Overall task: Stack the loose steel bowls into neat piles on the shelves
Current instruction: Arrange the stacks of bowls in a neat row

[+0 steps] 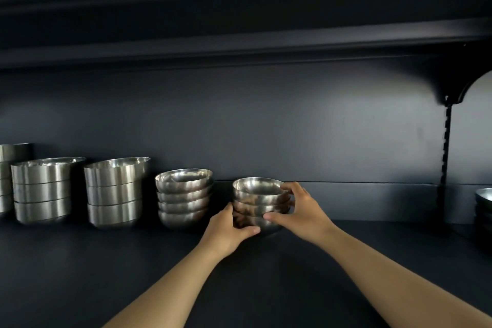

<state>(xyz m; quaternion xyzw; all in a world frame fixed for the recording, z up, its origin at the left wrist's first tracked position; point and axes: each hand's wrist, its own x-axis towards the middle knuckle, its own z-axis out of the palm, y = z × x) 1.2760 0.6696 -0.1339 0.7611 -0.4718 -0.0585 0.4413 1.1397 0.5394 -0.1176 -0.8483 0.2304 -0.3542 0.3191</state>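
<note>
A pile of three round steel bowls [259, 198] stands on the dark shelf [159, 274] near the middle. My left hand [229, 231] grips the lowest bowl from the left, thumb across its front. My right hand [300, 210] holds the pile from the right, thumb on the lower bowl and fingers curled round the top bowl's rim. To the left stands another pile of several round bowls [183, 198].
Further left stand two piles of straight-sided steel bowls [114, 192] [42, 189] and a part-seen pile [8, 176] at the frame's edge. Another bowl pile [483, 205] shows at the far right. An upper shelf [239, 45] overhangs, and a bracket rail [446, 141] runs down the back.
</note>
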